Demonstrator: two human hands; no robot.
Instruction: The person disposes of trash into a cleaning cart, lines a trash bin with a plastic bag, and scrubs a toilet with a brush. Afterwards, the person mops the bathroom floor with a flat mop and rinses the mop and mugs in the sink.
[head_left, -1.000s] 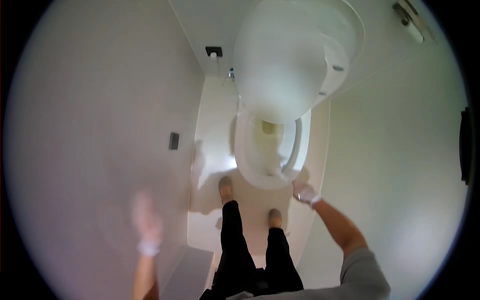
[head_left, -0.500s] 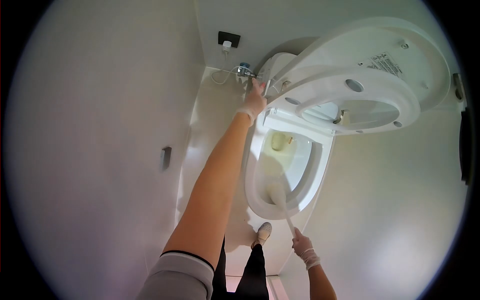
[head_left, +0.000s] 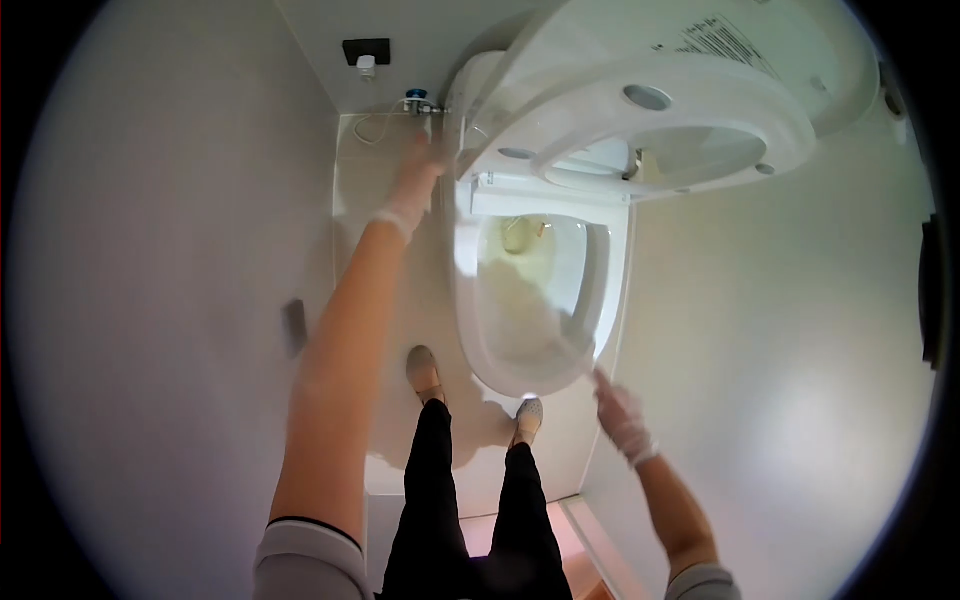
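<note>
A white toilet bowl [head_left: 470, 335] stands before me, its seat ring [head_left: 735, 85] and lid [head_left: 600, 30] raised. My right hand [head_left: 624, 418], in a thin clear glove, is wrapped round the handle of a white toilet brush [head_left: 574, 354]. The brush slants over the front rim, and its blurred head lies inside the bowl near the front. Yellowish liquid [head_left: 518, 236] shows deeper in the bowl. My left hand [head_left: 412, 188], gloved too, is beside the toilet's left rear side; motion smears its fingers, and I cannot tell whether it touches the toilet.
Behind the toilet at the left are a water valve [head_left: 416, 97] with a looping white cord and a black wall socket [head_left: 366, 52] holding a white plug. Close walls [head_left: 170, 300] flank both sides. My feet [head_left: 424, 368] stand at the bowl's front left.
My view has shifted, so the toilet appears higher and further left. My left hand has drawn slightly away from the toilet's side. My right hand has moved right and forward, tilting the brush more.
</note>
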